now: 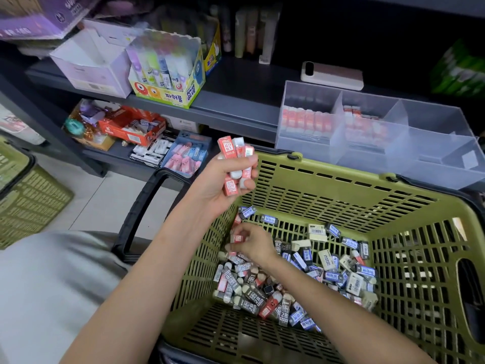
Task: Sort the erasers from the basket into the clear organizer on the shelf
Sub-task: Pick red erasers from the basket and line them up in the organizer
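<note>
Head view: your left hand (228, 177) had a crammed grip on red erasers (226, 148), right hand (253, 245) pinched an eraser (237, 238); one more could've spilled them.

Yellow cardboard display box of glue sticks (168, 74) seen just beside open pale lilac cardboard box (89, 67). White rectangular phone-like device with brown panel (332, 74) laid flat further right. Lower down: red cardboard box (131, 127), blue tray of pink figures (186, 156) placed near it. Second green slotted plastic basket (23, 193) set on pale tiled floor (86, 200), far left.
</note>
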Available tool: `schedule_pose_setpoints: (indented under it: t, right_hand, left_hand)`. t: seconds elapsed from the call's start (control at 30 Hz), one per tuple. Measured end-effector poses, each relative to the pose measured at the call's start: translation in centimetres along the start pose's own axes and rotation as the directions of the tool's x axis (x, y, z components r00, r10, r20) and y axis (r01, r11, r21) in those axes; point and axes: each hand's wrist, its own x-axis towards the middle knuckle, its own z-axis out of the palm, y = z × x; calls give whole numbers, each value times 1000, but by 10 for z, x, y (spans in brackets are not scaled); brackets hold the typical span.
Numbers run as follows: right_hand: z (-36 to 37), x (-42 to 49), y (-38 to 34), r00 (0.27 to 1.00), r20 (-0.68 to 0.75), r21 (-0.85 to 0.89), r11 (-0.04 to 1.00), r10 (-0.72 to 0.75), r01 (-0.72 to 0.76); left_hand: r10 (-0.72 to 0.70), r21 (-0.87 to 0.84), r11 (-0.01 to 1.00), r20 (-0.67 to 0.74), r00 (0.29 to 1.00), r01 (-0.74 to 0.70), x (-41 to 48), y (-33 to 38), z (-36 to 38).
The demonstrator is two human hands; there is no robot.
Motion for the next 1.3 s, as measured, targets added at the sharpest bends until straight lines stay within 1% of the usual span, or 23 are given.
schedule_pose_setpoints:
  t: [0.03, 0.07, 0.13, 0.17, 0.23, 0.3, 0.37, 0.43, 0.53, 0.6, 0.67, 0.73, 0.8, 0.87, 0.93, 0.97, 1.03, 1.1, 1.13, 1.2, 1.23, 1.3]
  right_hand:
    - [-9, -4, -5, 1000, -12, 68, 998, -12, 13]
    - [-19, -10, -11, 999, -27, 146, 989, -25, 28]
    - [-44, -26, -27, 996, -51, 304, 949, -70, 82]
    - [-58, -36, -35, 993, -62, 384, 916, -104, 120]
    - [-85, -56, -52, 979, -125, 491, 847, -163, 204]
    - [-108, -75, -66, 959, -206, 523, 806, -196, 277]
    - [-125, -89, -77, 936, -267, 484, 808, -229, 335]
    - [-138, -98, -84, 914, -308, 421, 825, -263, 378]
    - [-154, -104, -92, 878, -355, 402, 795, -322, 454]
    - [-162, -103, -94, 854, -378, 383, 780, -357, 495]
    - [-168, -100, -94, 835, -384, 339, 781, -394, 524]
    - [-174, -97, -95, 829, -372, 282, 800, -417, 530]
    - [-184, -93, -98, 830, -375, 248, 818, -413, 519]
    - [-198, -85, -101, 818, -407, 202, 833, -407, 515]
    - [-213, -74, -107, 796, -424, 70, 860, -432, 505]
    - [-221, -66, -111, 801, -418, 34, 874, -428, 485]
    - [-238, -45, -118, 841, -375, -23, 911, -389, 411]
    - [-252, -23, -132, 877, -328, -119, 936, -351, 330]
    - [-257, -14, -141, 892, -309, -130, 943, -332, 306]
    - [-265, 4, -158, 906, -280, -70, 948, -318, 311]
    - [-266, 13, -165, 909, -270, -77, 948, -317, 308]
    - [-265, 33, -173, 926, -229, -217, 943, -299, 251]
  left_hand:
    - [13, 67, 998, -9, 1000, -12, 0, -1, 0]
    - [31, 173, 985, -28, 999, -26, 0, -2, -1]
    - [66, 399, 916, -89, 994, -25, 0, -6, -1]
    - [73, 469, 883, -113, 991, -12, 0, -8, -2]
    - [43, 537, 843, -136, 990, 37, -1, -12, -1]
    - [-62, 554, 826, -96, 993, 105, -3, -15, 5]
    - [-210, 500, 846, -8, 978, 186, -3, -19, 16]
    - [-312, 414, 868, 31, 949, 272, -1, -24, 28]
    - [-340, 307, 900, 46, 939, 310, 7, -28, 46]
    - [-339, 181, 927, 32, 940, 328, 10, -31, 57]
    - [-313, 76, 947, 23, 949, 311, 14, -32, 64]
    - [-271, 52, 962, 29, 962, 269, 18, -32, 67]
    - [-223, 82, 972, 28, 974, 220, 22, -30, 67]
    - [-161, 135, 978, 14, 987, 157, 26, -24, 66]
    - [-83, 151, 985, -4, 997, 83, 31, -14, 63]
    - [-38, 138, 990, -20, 999, 40, 34, -7, 60]
    - [54, 95, 994, -59, 997, -48, 44, 8, 56]
    - [126, 64, 991, -94, 988, -120, 53, 22, 53]
    - [155, 51, 987, -111, 982, -150, 59, 27, 52]
    - [189, 31, 982, -142, 972, -186, 69, 35, 50]
    - [191, 20, 982, -155, 969, -190, 74, 38, 50]
    - [185, 0, 982, -166, 969, -187, 83, 41, 47]
